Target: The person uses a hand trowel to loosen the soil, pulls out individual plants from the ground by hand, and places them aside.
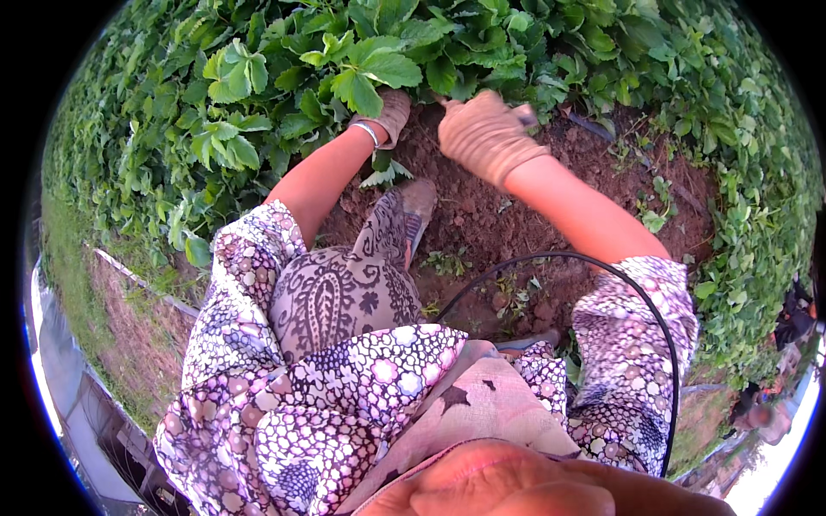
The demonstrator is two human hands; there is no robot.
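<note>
Dense green plants with toothed leaflets (pixel 381 68), resembling strawberry plants, fill the far side of the view. My left hand (pixel 392 115), in a tan glove, reaches in at their base; leaves cover its fingers, so its grip is hidden. A silvery bangle (pixel 366 133) circles that wrist. To the right, my right hand (pixel 487 132), gloved alike and slightly blurred, is closed in a fist beside the lowest leaves, above brown soil (pixel 477 206). A blunt greyish end (pixel 527 116), apparently a tool handle, juts from the fist. The rest of it is hidden.
My shoe (pixel 421 197) rests on the soil just below the hands. A black cable (pixel 568 255) loops past my right forearm. Small weeds (pixel 513 297) and a dark strip (pixel 590 126) lie on the ground. Another person (pixel 765 416) is at the far right edge.
</note>
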